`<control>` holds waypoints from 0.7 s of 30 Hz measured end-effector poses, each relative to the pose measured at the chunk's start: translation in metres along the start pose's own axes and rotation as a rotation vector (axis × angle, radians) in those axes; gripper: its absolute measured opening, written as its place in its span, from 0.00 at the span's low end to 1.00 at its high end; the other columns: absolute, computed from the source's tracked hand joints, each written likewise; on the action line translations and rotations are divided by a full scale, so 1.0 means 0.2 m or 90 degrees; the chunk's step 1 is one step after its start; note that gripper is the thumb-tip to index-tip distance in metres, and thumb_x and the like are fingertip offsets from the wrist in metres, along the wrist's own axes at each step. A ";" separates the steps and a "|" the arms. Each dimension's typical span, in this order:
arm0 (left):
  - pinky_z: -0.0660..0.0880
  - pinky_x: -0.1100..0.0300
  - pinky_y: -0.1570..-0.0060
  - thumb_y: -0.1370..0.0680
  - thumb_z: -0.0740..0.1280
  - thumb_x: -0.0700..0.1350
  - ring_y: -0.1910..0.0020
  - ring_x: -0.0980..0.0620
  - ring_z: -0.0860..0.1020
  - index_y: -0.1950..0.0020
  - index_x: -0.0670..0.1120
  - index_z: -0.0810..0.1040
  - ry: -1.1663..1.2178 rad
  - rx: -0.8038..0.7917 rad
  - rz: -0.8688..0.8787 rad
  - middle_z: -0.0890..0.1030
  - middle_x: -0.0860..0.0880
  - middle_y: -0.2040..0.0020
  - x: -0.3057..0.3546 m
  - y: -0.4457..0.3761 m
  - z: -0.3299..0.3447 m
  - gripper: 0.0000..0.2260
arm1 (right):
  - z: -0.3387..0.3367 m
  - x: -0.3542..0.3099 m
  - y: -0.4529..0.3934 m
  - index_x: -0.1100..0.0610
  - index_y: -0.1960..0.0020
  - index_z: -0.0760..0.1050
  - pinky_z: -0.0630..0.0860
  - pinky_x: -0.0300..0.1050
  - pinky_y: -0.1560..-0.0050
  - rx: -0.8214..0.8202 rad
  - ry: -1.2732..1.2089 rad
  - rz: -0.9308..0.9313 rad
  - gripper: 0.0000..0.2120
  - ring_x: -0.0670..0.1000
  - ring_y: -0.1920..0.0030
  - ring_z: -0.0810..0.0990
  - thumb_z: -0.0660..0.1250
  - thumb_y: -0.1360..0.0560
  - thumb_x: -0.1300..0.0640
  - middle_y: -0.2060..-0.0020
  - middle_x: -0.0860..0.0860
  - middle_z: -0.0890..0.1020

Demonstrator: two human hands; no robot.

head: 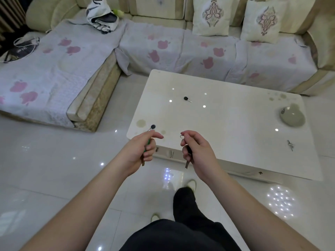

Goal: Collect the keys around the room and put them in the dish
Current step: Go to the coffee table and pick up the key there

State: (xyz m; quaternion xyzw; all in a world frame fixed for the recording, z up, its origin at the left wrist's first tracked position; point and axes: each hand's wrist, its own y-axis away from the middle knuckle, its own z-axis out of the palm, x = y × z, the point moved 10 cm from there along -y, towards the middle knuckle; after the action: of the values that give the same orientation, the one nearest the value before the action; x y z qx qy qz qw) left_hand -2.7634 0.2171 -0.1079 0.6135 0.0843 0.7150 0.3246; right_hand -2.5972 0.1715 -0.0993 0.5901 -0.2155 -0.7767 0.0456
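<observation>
Legs: the person's dark trousers (183,230) fill the bottom edge, one foot forward on the glossy tiled floor (54,169), so they seem to be stepping up to the table.
Left hand (143,148): fingers curled shut round a bunch of keys; a green piece (148,142) shows in the fist, a black-headed key (152,127) pokes out above and a tip hangs below. Probably gripped this way to carry several at once.
Right hand (194,149): just beside the left but apart from it, closed on a dark key (188,154) with a small ring (181,136) showing at the top and the blade hanging down.
Table (226,142): white and low, directly ahead of both hands.
Loose key (187,99): black-headed, lying alone mid-table, not yet collected.
Metal keys (290,145): a small bunch near the right front edge, also uncollected.
Dish (291,117): grey-green, at the table's right end, well apart from both hands; it looks empty.
Judgement: the held keys still need carrying rightward to the dish.
</observation>
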 end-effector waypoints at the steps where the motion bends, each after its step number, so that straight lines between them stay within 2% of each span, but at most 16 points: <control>1: 0.57 0.63 0.80 0.23 0.62 0.51 0.79 0.54 0.57 0.58 0.47 0.82 0.006 0.005 -0.009 0.62 0.52 0.73 0.01 -0.08 0.00 0.13 | -0.02 -0.01 -0.08 0.53 0.51 0.79 0.65 0.38 0.74 -0.002 0.004 0.002 0.07 0.47 0.74 0.69 0.63 0.21 0.56 0.67 0.46 0.77; 3: 0.57 0.63 0.81 0.20 0.58 0.51 0.80 0.54 0.57 0.60 0.47 0.82 0.014 0.026 -0.024 0.61 0.51 0.74 0.03 -0.24 -0.01 0.17 | -0.04 -0.04 -0.23 0.54 0.51 0.79 0.65 0.38 0.74 -0.013 0.009 0.010 0.07 0.47 0.73 0.69 0.62 0.21 0.56 0.67 0.46 0.77; 5: 0.57 0.63 0.81 0.21 0.58 0.50 0.80 0.54 0.56 0.60 0.45 0.81 0.003 0.058 -0.035 0.61 0.51 0.75 0.05 -0.38 -0.03 0.16 | -0.07 -0.07 -0.39 0.53 0.51 0.79 0.66 0.38 0.73 -0.023 0.011 0.016 0.07 0.47 0.73 0.69 0.62 0.21 0.56 0.67 0.46 0.77; 8: 0.58 0.62 0.78 0.25 0.61 0.45 0.78 0.53 0.57 0.56 0.44 0.81 -0.065 0.097 -0.041 0.62 0.51 0.74 0.09 -0.57 -0.07 0.10 | -0.12 -0.15 -0.62 0.52 0.53 0.79 0.67 0.38 0.74 -0.030 0.044 0.022 0.07 0.47 0.74 0.70 0.62 0.22 0.57 0.68 0.45 0.78; 12: 0.62 0.63 0.75 0.20 0.58 0.44 0.75 0.54 0.62 0.48 0.45 0.81 -0.074 0.111 -0.042 0.66 0.53 0.71 0.08 -0.78 -0.10 0.12 | -0.14 -0.25 -0.90 0.53 0.54 0.79 0.66 0.37 0.75 -0.047 0.095 0.018 0.08 0.48 0.75 0.71 0.62 0.23 0.59 0.69 0.45 0.78; 14: 0.62 0.64 0.75 0.19 0.58 0.43 0.75 0.54 0.62 0.46 0.45 0.80 -0.081 0.143 -0.056 0.66 0.52 0.70 0.08 -0.86 -0.14 0.11 | -0.13 -0.28 -1.02 0.53 0.53 0.79 0.66 0.37 0.75 -0.058 0.116 0.018 0.07 0.48 0.75 0.71 0.62 0.22 0.58 0.69 0.45 0.79; 18: 0.61 0.63 0.76 0.22 0.63 0.42 0.75 0.53 0.61 0.47 0.49 0.80 -0.194 0.220 -0.127 0.65 0.50 0.68 0.04 -1.01 -0.28 0.07 | -0.09 -0.27 -1.21 0.53 0.53 0.79 0.66 0.38 0.74 -0.067 0.146 0.033 0.07 0.48 0.75 0.70 0.62 0.22 0.57 0.68 0.46 0.79; 21: 0.64 0.65 0.78 0.24 0.66 0.45 0.74 0.52 0.67 0.46 0.50 0.79 -0.319 0.276 -0.158 0.71 0.50 0.65 0.03 -1.14 -0.44 0.08 | -0.05 -0.23 -1.33 0.52 0.53 0.80 0.66 0.40 0.74 -0.068 0.179 0.047 0.07 0.48 0.76 0.69 0.63 0.22 0.57 0.68 0.46 0.79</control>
State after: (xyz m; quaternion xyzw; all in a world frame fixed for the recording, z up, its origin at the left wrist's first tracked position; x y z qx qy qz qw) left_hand -2.7625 0.4217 -0.2416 0.8097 0.2255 0.4626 0.2818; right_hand -2.5260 0.4233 -0.1631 0.6813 -0.1869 -0.6947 0.1350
